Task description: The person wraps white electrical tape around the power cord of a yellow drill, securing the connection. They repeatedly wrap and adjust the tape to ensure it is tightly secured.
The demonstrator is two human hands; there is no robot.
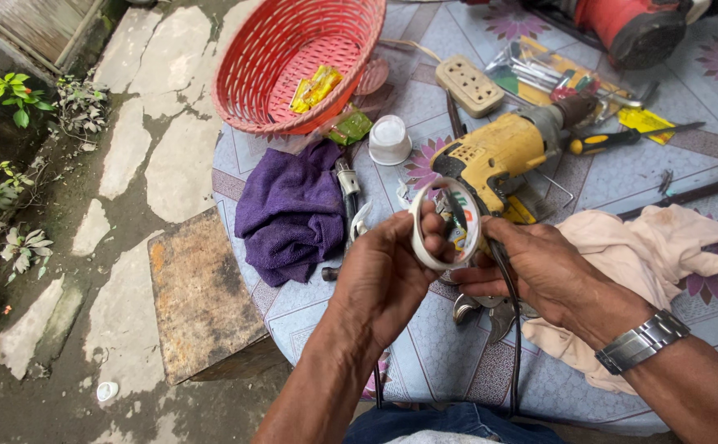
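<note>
Over the table edge: both hands meet above a round table (458, 362) covered in a pale blue flowered cloth, standing on a paved yard.
Left hand: the left hand (384, 275) holds a white ring of tape (444, 224) upright, fingers curled through and around its lower rim, thumb pressed against the near side.
Right hand: the right hand (540, 271) comes in from the other side, fingertips pressed together at the ring's right edge; whether they pinch a loose tape end cannot be told, since the ring hides them.
Likely reason for the grip: judged from the pose, one hand steadies the roll on edge so the other can work at its rim.
Cable: a dark cable (514, 329) runs down under the right hand and off the near table edge, touching or just below the fingers.
Wristwatch: a metal wristwatch (643, 341) sits on the right wrist.
Basket: a red plastic basket (252, 74) lies tilted at the far left, holding small yellow packets (316, 86); the rest of its inside shows bare weave.
Drill: a yellow power drill (503, 148) lies just behind the hands.
Cloths: a purple cloth (291, 210) lies bunched left of the hands, a pale pink cloth (655, 247) under the right forearm.
Small items: a white cap (390, 138) and a beige socket block (469, 85) sit near the basket.
Far right: a yellow-handled screwdriver (614, 140) lies among loose metal tools, too cluttered to sort.
</note>
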